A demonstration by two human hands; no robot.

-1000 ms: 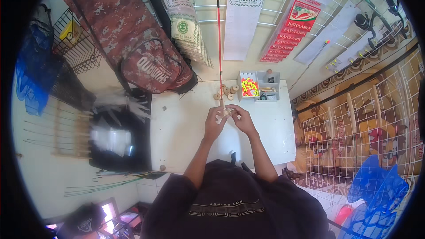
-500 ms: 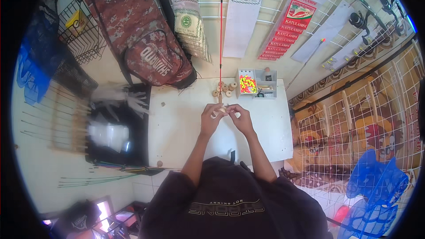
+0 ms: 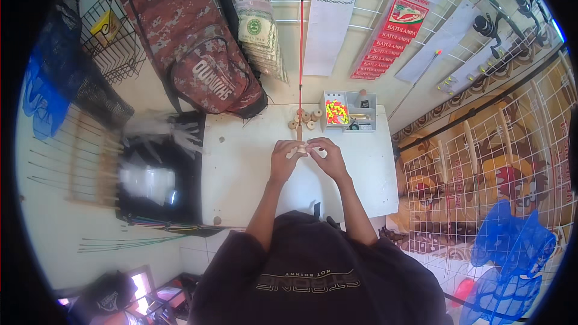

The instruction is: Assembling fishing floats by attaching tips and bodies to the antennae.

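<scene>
Over the white table point(image 3: 241, 168), my left hand point(image 3: 284, 157) and my right hand point(image 3: 327, 155) meet around the pale lower end of a long thin red rod point(image 3: 301, 36). The rod runs straight up from my fingers to the top of the view. Both hands pinch the small pale piece point(image 3: 298, 151) at the rod's base. Just beyond my fingers lie several small round wooden spools point(image 3: 304, 118) on the table.
A compartment box point(image 3: 348, 112) with small yellow and red beads stands at the table's far edge. A camouflage rod bag point(image 3: 198, 54) leans at the back left. Packets hang on a wire wall grid point(image 3: 361, 0). A black tray point(image 3: 158, 180) sits left of the table.
My hands stay together at the rod's base. The view has shifted slightly, with the hands a little lower on the table.
</scene>
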